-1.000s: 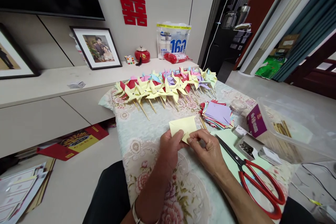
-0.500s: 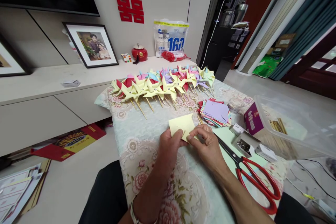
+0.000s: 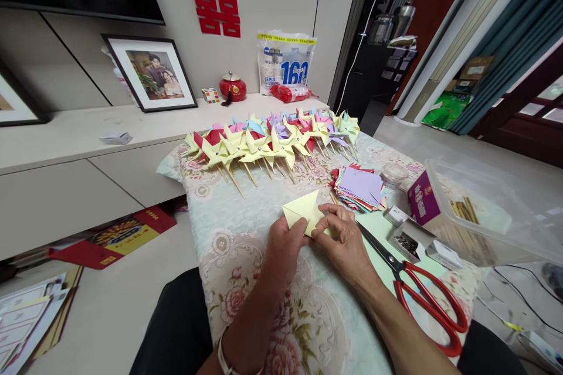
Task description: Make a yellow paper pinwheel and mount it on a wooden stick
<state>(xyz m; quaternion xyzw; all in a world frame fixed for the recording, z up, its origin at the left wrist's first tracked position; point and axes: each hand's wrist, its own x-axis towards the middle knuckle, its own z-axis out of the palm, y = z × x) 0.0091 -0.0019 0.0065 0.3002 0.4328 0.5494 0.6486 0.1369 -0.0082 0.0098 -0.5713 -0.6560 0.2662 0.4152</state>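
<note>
A pale yellow square of paper (image 3: 304,208) is held up over the table between my two hands, with slits showing in its face. My left hand (image 3: 285,240) pinches its lower left side, thumb on top and fingers hidden beneath. At the lower right edge, the thumb and forefinger of my right hand (image 3: 341,234) close on the paper. Beyond my hands, several finished paper pinwheels (image 3: 272,143) on wooden sticks lie in a row. Just right of my right hand are a stack of coloured cut paper squares (image 3: 360,187) and large red-handled scissors (image 3: 431,299).
A floral tablecloth (image 3: 229,281) covers the table. Small white boxes stand on the right, one holding metal fasteners (image 3: 405,243). Behind them is a clear plastic bin (image 3: 492,228) with wooden sticks. A round clear container (image 3: 394,174) sits past the paper stack.
The yellow paper has turned slightly in my hands, and its slits now show more clearly. Both hands keep their grip in nearly the same place.
</note>
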